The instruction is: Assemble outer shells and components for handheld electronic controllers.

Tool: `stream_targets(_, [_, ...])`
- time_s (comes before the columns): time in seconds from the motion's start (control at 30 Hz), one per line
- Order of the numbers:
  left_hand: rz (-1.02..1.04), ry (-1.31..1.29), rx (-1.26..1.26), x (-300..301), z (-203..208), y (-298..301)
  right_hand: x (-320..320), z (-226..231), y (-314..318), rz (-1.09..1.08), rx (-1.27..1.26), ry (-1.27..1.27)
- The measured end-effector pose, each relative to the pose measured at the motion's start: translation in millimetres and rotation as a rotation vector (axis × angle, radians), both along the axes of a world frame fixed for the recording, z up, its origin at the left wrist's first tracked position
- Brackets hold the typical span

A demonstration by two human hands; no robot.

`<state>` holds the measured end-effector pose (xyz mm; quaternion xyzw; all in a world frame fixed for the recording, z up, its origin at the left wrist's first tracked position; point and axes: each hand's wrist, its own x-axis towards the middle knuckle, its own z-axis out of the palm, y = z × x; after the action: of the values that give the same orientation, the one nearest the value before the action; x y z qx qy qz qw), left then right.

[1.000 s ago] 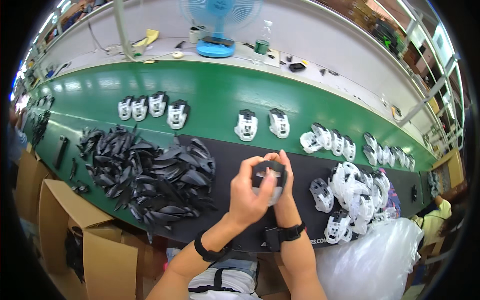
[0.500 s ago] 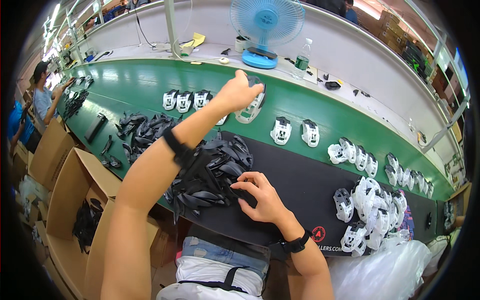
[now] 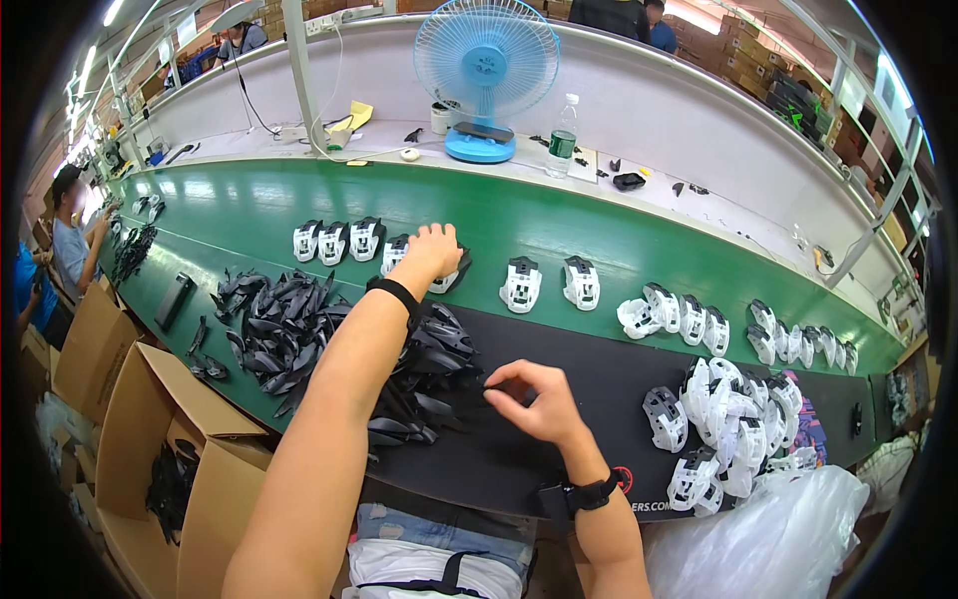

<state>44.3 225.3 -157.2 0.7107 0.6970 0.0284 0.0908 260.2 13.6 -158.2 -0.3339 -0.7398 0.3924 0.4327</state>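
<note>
On the green work surface, my left hand (image 3: pixel 431 250) is closed over a white-and-black plastic shell (image 3: pixel 451 279), shaped like a computer mouse. The fingers cover most of it. It sits at the right end of a row of similar shells (image 3: pixel 333 243). Lower down, my right hand (image 3: pixel 539 401) is just right of a pile of black curved plastic parts (image 3: pixel 289 329). Its thumb and forefinger are curled together in a pinch. Whatever they hold is lost against the black mat (image 3: pixel 589 399).
More shells (image 3: pixel 521 285) stand along the green surface, with a heap of white shells (image 3: pixel 738 419) on the mat's right. A blue fan (image 3: pixel 486 65) and a bottle (image 3: pixel 563 140) stand on the back ledge. Cardboard boxes (image 3: pixel 150 439) and a co-worker (image 3: pixel 70 230) are at left.
My left hand has lowered the shell from above the green surface to the end of the row. My right hand has drawn right from the black pile, its fingertips closer together. The view has shifted.
</note>
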Motion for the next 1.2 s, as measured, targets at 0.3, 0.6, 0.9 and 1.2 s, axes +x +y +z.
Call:
stream_targets(0.3, [-0.102, -0.043, -0.045, 76.3, 30.4, -7.2, 71.3, -2.5, 21.9, -0.080, -0.279, -0.285])
stream_targets(0.6, [-0.036, 0.040, -0.255, 105.5, 15.7, -1.0, 26.5, -11.8, 8.3, -0.261, -0.040, -0.751])
stream_targets(0.9, [-0.406, -0.350, 0.181, 100.1, 140.1, -65.5, 58.2, -8.9, 16.0, -0.313, -0.191, -0.389])
stream_targets(1.2, [-0.644, -1.555, -0.447, 95.5, 101.0, -243.5, 66.9, 8.6, 17.7, -0.202, -0.428, 0.636])
